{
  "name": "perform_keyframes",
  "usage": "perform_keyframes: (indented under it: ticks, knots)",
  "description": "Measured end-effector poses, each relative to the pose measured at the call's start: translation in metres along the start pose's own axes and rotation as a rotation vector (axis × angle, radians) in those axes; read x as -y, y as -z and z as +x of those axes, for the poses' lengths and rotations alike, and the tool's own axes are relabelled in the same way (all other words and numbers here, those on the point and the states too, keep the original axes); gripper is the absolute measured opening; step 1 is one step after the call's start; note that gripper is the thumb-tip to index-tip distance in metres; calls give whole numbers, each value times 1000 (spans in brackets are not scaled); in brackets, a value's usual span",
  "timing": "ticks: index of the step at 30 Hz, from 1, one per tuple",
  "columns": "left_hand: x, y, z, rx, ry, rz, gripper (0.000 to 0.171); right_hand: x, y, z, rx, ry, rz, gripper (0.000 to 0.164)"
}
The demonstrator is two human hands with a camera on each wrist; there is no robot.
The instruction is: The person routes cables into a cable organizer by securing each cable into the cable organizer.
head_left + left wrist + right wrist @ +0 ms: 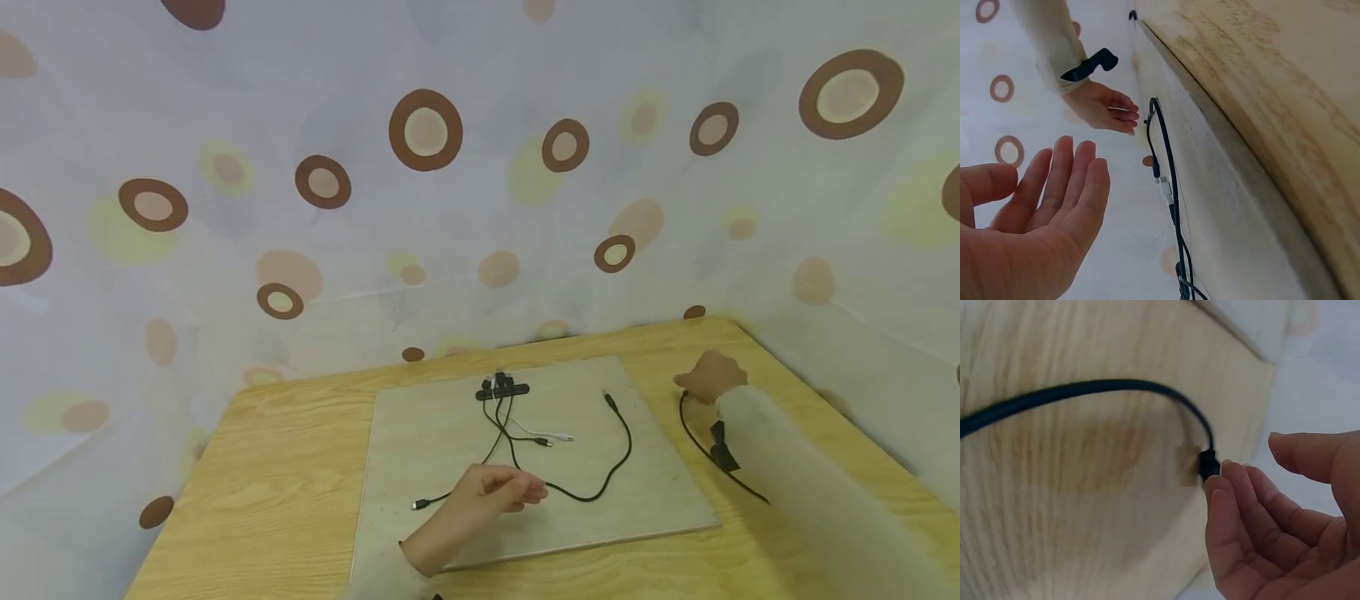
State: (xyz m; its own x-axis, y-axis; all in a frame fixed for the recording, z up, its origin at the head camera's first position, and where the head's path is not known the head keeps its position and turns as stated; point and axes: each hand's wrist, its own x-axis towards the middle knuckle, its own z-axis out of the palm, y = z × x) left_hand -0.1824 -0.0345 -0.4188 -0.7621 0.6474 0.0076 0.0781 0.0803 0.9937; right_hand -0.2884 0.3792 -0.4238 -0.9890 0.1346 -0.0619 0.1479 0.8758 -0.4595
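Note:
My right hand [711, 377] is low over the wooden table, to the right of the board. At its fingertips is the connector [1209, 464] of a black cable [701, 450], which curves toward me across the wood. The right thumb stands well apart from the connector, and the fingers are loosely bent. My left hand [491, 492] hovers over the front of the pale board [420, 425] with relaxed fingers and nothing in them; in the left wrist view the left palm [1041, 231] faces upward. A long black cable [592, 498] passes beyond its fingertips.
Near the board's back edge, a black strip [502, 390] holds several cables. A white plug [564, 437], a black plug [542, 442], another black plug [422, 504] at the left and an upper-right plug [609, 400] lie on the board. Patterned cloth [465, 208] hangs behind the table [277, 467].

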Motion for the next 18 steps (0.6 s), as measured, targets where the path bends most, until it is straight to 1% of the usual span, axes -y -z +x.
perform_keyframes:
  ticks: [3,8,12,15,18]
  knots:
    - [0,-5,2,22,-2,-8,37,-4,-7,-2,6,-38,-29,37]
    - [0,-11,3,8,40,-41,36,-5,-14,-4,18,-86,-63,35]
    - [3,-13,4,-4,45,-45,34,-5,-16,-3,15,-113,-75,46]
    - [5,-13,5,-11,47,-42,33,-3,-17,-2,0,-122,-81,48]
    - [5,-13,5,-18,57,-40,32,0,-19,-1,-19,-130,-84,40]
